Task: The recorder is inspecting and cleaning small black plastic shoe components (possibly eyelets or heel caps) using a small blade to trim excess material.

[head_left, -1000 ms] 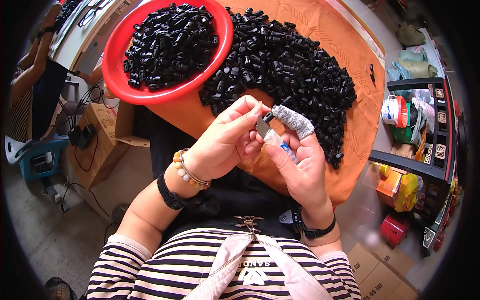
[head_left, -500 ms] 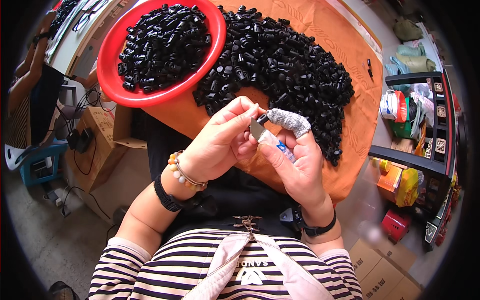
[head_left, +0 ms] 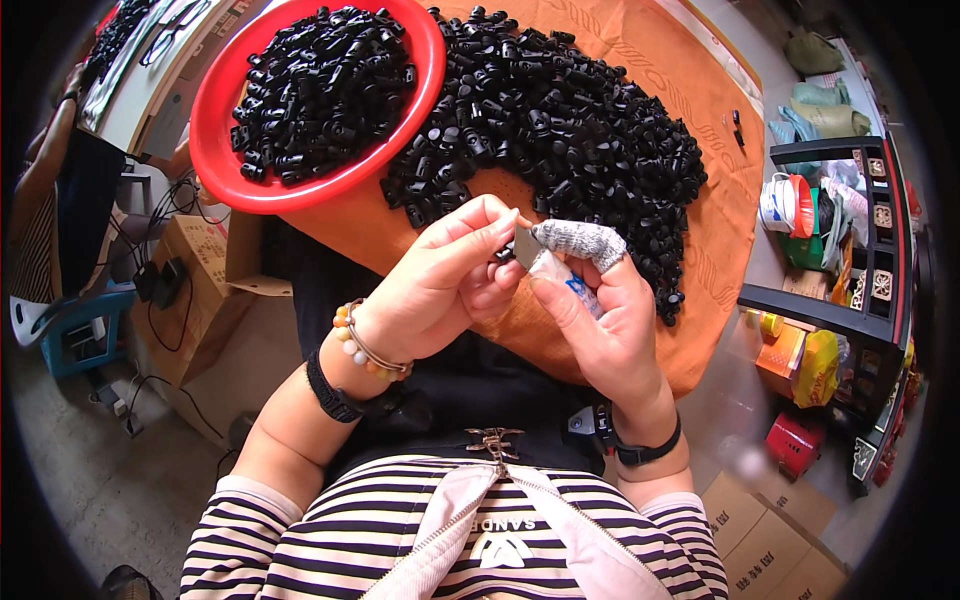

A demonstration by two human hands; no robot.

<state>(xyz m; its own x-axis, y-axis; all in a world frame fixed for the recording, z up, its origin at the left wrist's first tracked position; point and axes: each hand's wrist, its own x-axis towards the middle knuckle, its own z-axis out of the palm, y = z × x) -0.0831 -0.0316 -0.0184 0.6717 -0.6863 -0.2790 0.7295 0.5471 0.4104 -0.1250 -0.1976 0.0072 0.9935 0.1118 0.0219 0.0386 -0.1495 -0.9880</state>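
Black plastic everywhere here, a big pile point(head_left: 570, 130) of little clips spread over an orange cloth point(head_left: 690, 90), and a red bowl point(head_left: 225, 160) at the far left of it loaded with more of the same. The person's hands meet just in front of the pile's near edge. The left hand point(head_left: 440, 290) is curled shut, thumb and fingertips pinching a small dark clip point(head_left: 503, 257) that's mostly hidden between them, so I can't make out its shape. The right hand point(head_left: 600, 320) is closed around a small blade point(head_left: 526, 247) with a pale handle, forefinger wrapped in a grey knit cot point(head_left: 585, 242) lying along the top. The blade's flat grey tip sits right against the clip, touching the left thumb side. So the clip is wedged between both hands, above the person's lap, just short of the cloth's edge. Bead bracelet point(head_left: 365, 350) on the left wrist, dark band point(head_left: 645, 450) on the right. Shelves point(head_left: 850, 230) with bags stand off to the right, cardboard boxes point(head_left: 200, 290) down left
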